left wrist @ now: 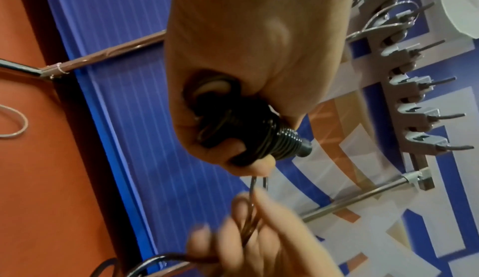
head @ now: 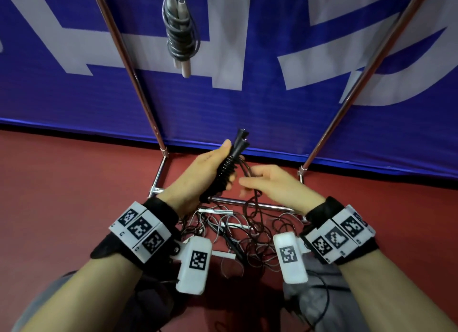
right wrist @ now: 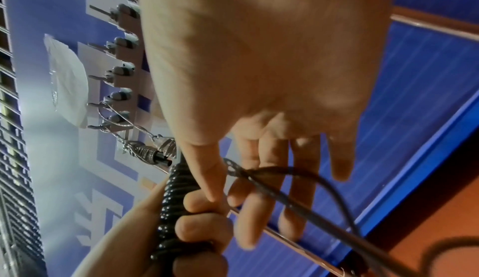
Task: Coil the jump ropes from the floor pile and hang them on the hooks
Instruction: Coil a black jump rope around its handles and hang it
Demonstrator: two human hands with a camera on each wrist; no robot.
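Note:
My left hand (head: 208, 170) grips a black jump rope (head: 226, 169) by its two handles, held upright, with the cord wound tightly around them. The handle tips stick out above my thumb. The loose black cord (right wrist: 298, 199) runs from the bundle through my right hand (head: 262, 183), pinched between thumb and fingers just right of the bundle. From there it drops to the tangled pile of ropes (head: 238, 232) on the red floor. In the left wrist view the coiled bundle (left wrist: 261, 138) fills my left fist (left wrist: 246, 66). A grey coiled rope (head: 179, 37) hangs on the rack above.
A chrome rack stands before a blue and white banner, with slanted poles (head: 131, 79) and a base bar (head: 247, 204) on the floor. Its row of hooks (left wrist: 427, 115) shows in the wrist views, most of them bare. White handles (head: 215, 211) lie in the pile.

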